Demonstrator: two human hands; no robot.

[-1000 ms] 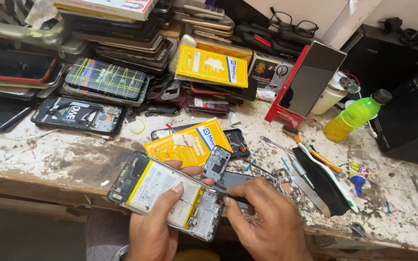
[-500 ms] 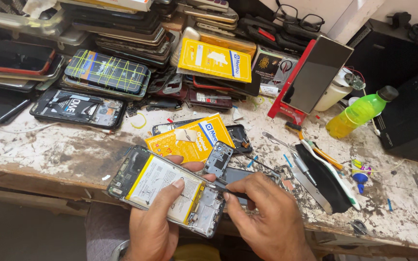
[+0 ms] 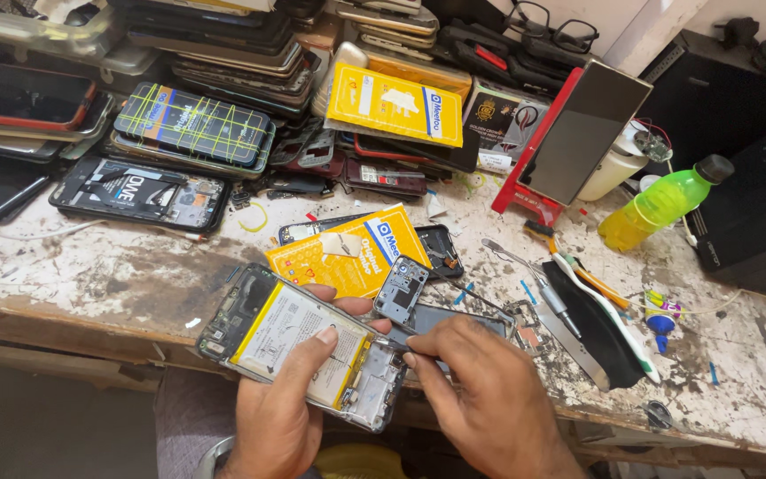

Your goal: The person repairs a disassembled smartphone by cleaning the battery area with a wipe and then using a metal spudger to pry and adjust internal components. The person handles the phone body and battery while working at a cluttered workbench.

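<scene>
Hands meet at the bottom centre of the frame, over the near edge of a scratched white workbench (image 3: 90,266). Our left hand (image 3: 281,408) grips an opened phone (image 3: 303,346) from below, thumb lying across its pale battery, so the phone sits tilted with its top toward the left. Our right hand (image 3: 480,399) is closed narrow around a thin metal tool (image 3: 387,341), its tip touching the phone's right end, near the small circuit parts there. Just above the tool, a small grey plate (image 3: 401,290) stands at an angle against the phone's upper edge. We cannot tell whether it is attached.

Behind the phone, at centre frame, a yellow packet (image 3: 347,253) lies on another dark phone (image 3: 441,248). A screwdriver (image 3: 547,297) and a black strip (image 3: 591,324) lie to the right, near our right hand. Further right, a green bottle (image 3: 662,204) lies tilted beside a black box (image 3: 755,213). Stacks of phones (image 3: 197,124) fill the upper left, one bound with yellow bands. A red stand (image 3: 534,160) holds a dark screen (image 3: 582,133) at upper right.
</scene>
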